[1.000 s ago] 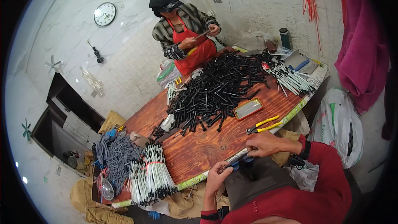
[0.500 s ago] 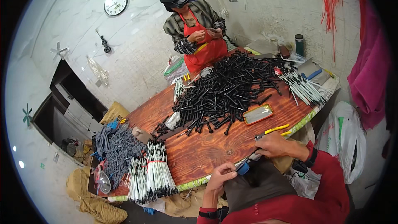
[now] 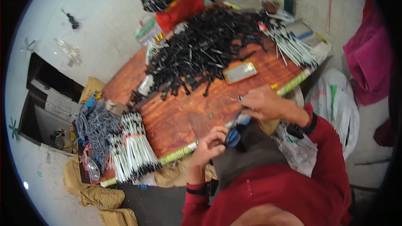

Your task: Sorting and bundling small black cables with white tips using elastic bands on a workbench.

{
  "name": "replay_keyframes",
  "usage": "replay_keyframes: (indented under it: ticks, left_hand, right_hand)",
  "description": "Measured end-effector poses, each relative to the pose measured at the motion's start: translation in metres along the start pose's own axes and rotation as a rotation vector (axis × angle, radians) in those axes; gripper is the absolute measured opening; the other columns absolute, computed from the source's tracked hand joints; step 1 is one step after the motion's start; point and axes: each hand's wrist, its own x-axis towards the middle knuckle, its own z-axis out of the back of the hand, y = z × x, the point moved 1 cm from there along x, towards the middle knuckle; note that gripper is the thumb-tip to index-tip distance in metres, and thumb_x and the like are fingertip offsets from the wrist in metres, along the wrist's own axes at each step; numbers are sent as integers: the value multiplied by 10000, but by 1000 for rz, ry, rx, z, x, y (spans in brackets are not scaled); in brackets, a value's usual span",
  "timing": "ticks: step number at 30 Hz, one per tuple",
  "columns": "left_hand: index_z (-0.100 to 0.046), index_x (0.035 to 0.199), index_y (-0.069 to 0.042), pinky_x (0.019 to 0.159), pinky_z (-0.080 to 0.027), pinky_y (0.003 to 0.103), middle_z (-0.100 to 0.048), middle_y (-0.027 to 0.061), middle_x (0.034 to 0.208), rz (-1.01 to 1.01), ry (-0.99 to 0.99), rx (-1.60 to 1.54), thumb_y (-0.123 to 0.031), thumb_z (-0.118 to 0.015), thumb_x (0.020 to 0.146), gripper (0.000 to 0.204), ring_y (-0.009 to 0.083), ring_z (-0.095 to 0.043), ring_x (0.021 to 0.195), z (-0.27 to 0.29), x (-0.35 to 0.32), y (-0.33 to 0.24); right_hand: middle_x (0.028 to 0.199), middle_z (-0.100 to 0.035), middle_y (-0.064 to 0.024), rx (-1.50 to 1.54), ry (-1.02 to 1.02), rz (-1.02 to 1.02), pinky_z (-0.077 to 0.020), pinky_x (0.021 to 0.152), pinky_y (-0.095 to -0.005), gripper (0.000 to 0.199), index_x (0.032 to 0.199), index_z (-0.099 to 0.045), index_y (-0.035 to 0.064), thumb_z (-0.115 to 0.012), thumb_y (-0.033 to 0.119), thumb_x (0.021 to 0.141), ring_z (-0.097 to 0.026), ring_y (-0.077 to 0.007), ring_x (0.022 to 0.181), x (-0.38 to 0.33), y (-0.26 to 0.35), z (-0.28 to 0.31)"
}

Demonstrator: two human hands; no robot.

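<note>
Above my lap, my left hand (image 3: 209, 145) has its fingers curled together, close beside a small dark blue piece (image 3: 233, 138). What they pinch is too blurred to make out. My right hand (image 3: 263, 104), also closed and smeared by motion, is above the table's near edge. A pale blue and white bit (image 3: 243, 119) shows under its fingers; its kind is unclear. Behind this hand lie pliers, largely hidden, with a yellow handle end (image 3: 274, 86) showing. A shallow yellow-rimmed tin (image 3: 241, 72) sits on the wooden table (image 3: 180, 115) just beyond.
A large heap of black plastic parts (image 3: 197, 50) covers the far table. Bundled white sticks with black ends (image 3: 140, 146) and grey pieces (image 3: 97, 127) are at the left; more white sticks (image 3: 291, 46) lie right. Across stands a person in a red apron (image 3: 178, 10). White bags (image 3: 333, 109) hang right.
My view has tipped downward, so the table and the person appear higher. My right hand now covers most of the pliers, whose yellow handles showed before. My hands are slightly farther apart.
</note>
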Motion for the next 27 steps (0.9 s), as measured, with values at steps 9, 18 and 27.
replay_keyframes:
  ticks: [9,18,27]
  left_hand:
    - [-545,807,-59,896,-406,339,-507,79,1042,18,-9,-146,-294,-711,778,289,193,-529,973,-3,-2,16]
    - [-596,879,-20,866,-435,330,-553,105,1051,141,43,-127,-324,-675,877,314,182,-555,973,-8,-4,8]
    - [-627,1200,23,903,-461,291,-602,71,1065,-81,-27,46,-245,-654,948,369,151,-592,959,-7,1,-1]
  right_hand:
    - [842,-606,-47,359,189,-124,-490,667,-389,117,882,-647,87,-714,147,808,-627,-281,800,-8,9,-6]
    - [891,-625,-47,303,215,-91,-498,712,-376,149,893,-662,77,-730,86,760,-631,-269,843,-5,23,3]
    - [882,-584,-68,531,253,-173,-454,691,-372,222,1017,-694,86,-703,106,796,-589,-273,818,-11,9,4]
